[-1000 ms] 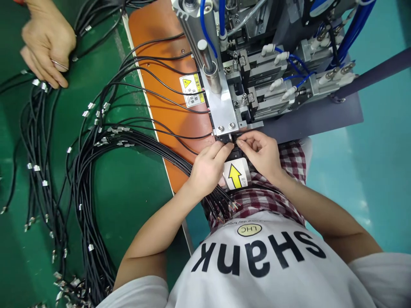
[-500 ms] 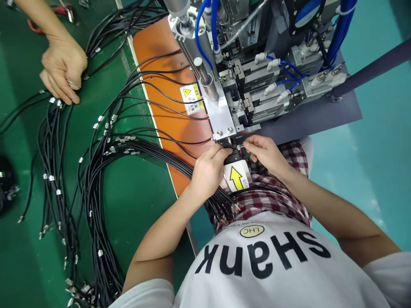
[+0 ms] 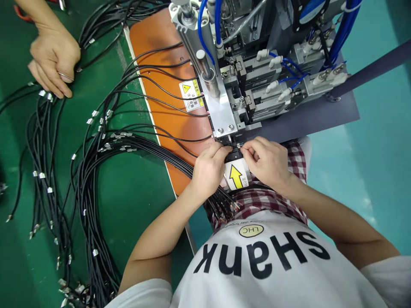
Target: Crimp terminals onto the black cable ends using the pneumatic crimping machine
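Note:
My left hand point(image 3: 209, 167) is closed at the front of the machine point(image 3: 221, 113). Its fingers pinch a black cable, mostly hidden under them, against a small dark fixture point(image 3: 233, 153). My right hand point(image 3: 268, 163) is closed just across from it, thumb and forefinger pinching the thin wire ends point(image 3: 239, 146) of that cable. A white guard with a yellow arrow point(image 3: 236, 175) sits below the fixture, between my hands. Beneath my left wrist runs a bundle of black cables point(image 3: 157, 153), its stripped ends near my lap.
Several cables lead across the orange board point(image 3: 160, 38) into the machine. More black cables with silver connectors point(image 3: 48, 179) lie on the green table point(image 3: 141, 201). At the upper left, another person's hand point(image 3: 56, 57) rests by a cable bundle. Blue air hoses point(image 3: 218, 21) rise from the machine.
My right hand has moved left, closer to the fixture and my left hand. My left hand stays in place. The view has shifted slightly.

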The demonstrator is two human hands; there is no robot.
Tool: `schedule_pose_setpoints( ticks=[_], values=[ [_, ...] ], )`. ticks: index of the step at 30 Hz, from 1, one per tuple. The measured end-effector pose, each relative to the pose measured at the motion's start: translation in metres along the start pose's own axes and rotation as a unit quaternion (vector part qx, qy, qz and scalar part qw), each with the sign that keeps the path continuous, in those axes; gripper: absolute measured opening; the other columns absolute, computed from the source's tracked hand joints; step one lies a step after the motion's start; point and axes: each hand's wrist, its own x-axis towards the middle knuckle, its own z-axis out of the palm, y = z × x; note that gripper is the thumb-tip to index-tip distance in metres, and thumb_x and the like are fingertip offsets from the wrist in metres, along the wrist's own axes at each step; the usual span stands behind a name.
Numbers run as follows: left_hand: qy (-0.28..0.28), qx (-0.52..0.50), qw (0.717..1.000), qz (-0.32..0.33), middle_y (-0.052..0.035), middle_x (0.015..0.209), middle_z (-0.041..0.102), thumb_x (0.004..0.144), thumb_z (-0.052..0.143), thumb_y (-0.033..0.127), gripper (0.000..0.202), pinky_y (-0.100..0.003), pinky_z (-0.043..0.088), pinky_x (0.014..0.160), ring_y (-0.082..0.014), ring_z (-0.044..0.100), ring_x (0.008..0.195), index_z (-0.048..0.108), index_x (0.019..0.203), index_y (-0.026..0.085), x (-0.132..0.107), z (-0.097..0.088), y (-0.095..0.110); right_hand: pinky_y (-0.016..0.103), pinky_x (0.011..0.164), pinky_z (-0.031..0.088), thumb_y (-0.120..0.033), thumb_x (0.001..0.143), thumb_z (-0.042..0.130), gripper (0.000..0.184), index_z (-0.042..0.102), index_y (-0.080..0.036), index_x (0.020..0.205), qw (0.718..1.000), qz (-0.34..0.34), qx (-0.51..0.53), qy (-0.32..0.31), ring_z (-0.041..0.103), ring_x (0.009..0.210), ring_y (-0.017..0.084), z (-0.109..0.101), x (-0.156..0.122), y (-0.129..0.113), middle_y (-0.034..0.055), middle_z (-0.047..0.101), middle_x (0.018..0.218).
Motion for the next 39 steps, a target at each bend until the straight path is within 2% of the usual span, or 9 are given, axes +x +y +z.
schedule_pose_setpoints(
  ticks=[4,7,11,13,16,20,25,29,39],
  values=[
    [-0.003,0.003,1.000,-0.007,-0.0081,0.099,0.066,0.100,0.041,0.011,0.029,-0.030,0.056,0.080,-0.0173,0.065,0.091,0.066,0.114,0.015,-0.001,0.000,0.000,0.035,0.069,0.034,-0.025,0.096,0.054,0.017,0.068,-0.019,0.087,0.998,-0.048,-0.040,-0.025,0.051,0.067,0.017,-0.008,0.009,0.001,0.0059,0.067,0.084],
    [-0.004,0.004,1.000,-0.011,-0.0081,0.100,0.067,0.101,0.041,0.012,0.028,-0.030,0.055,0.081,-0.0172,0.065,0.091,0.066,0.114,0.015,-0.001,0.000,0.000,0.032,0.065,0.037,-0.031,0.093,0.061,0.015,0.066,-0.020,0.084,0.991,0.029,0.118,-0.055,0.051,0.064,0.015,0.000,0.014,0.012,0.0030,0.064,0.079],
    [-0.004,-0.003,1.000,-0.008,-0.0075,0.100,0.067,0.102,0.040,0.014,0.027,-0.030,0.054,0.080,-0.0171,0.064,0.091,0.064,0.113,0.016,0.000,-0.001,-0.001,0.027,0.050,0.036,-0.044,0.087,0.071,0.026,0.064,-0.020,0.085,0.889,0.177,0.410,-0.103,0.045,0.051,0.010,0.019,0.011,0.030,-0.0028,0.058,0.067],
    [0.001,-0.002,1.000,-0.010,-0.0073,0.097,0.066,0.102,0.040,0.015,0.026,-0.030,0.053,0.078,-0.0172,0.063,0.087,0.064,0.112,0.015,0.001,-0.002,0.000,0.025,0.049,0.036,-0.049,0.084,0.074,0.031,0.066,-0.019,0.086,0.849,0.217,0.470,-0.106,0.046,0.049,0.008,0.025,0.007,0.035,-0.0032,0.057,0.068],
    [0.013,0.058,0.998,-0.003,-0.0097,0.100,0.066,0.102,0.042,0.019,0.025,-0.035,0.050,0.081,-0.0212,0.060,0.093,0.066,0.111,0.016,-0.002,-0.003,0.003,0.024,0.049,0.037,-0.055,0.087,0.069,0.037,0.069,-0.018,0.088,0.820,0.244,0.507,-0.104,0.049,0.051,0.007,0.027,0.005,0.035,-0.0018,0.059,0.074],
    [0.029,0.151,0.988,0.003,-0.0128,0.106,0.064,0.103,0.042,0.024,0.031,-0.039,0.050,0.082,-0.0246,0.057,0.097,0.066,0.121,0.018,-0.011,-0.001,0.006,0.024,0.052,0.040,-0.060,0.087,0.067,0.041,0.066,-0.019,0.084,0.831,0.235,0.495,-0.100,0.051,0.052,0.008,0.026,0.010,0.029,-0.0018,0.060,0.075],
    [0.030,0.032,0.999,-0.008,-0.0086,0.103,0.062,0.104,0.039,0.021,0.031,-0.034,0.056,0.085,-0.0196,0.060,0.098,0.066,0.118,0.018,-0.011,-0.004,0.004,0.024,0.055,0.041,-0.057,0.082,0.074,0.039,0.065,-0.019,0.079,0.831,0.237,0.492,-0.102,0.050,0.053,0.008,0.027,0.016,0.023,-0.0021,0.061,0.073],
    [0.032,-0.038,0.998,-0.039,-0.0079,0.106,0.064,0.102,0.044,0.020,0.025,-0.035,0.057,0.090,-0.0185,0.063,0.103,0.066,0.115,0.019,-0.013,-0.014,0.003,0.023,0.053,0.038,-0.049,0.078,0.080,0.035,0.066,-0.018,0.077,0.804,0.270,0.520,-0.099,0.048,0.053,0.007,0.027,0.017,0.021,-0.0027,0.060,0.070],
    [0.015,0.099,0.995,-0.027,-0.0139,0.123,0.063,0.101,0.045,0.015,0.041,-0.046,0.050,0.103,-0.0251,0.056,0.119,0.058,0.139,0.021,-0.054,-0.024,-0.006,0.024,0.056,0.041,-0.054,0.070,0.085,0.043,0.066,-0.016,0.074,0.784,0.297,0.530,-0.130,0.051,0.053,0.007,0.025,0.021,0.022,-0.0024,0.059,0.069]
  ],
)
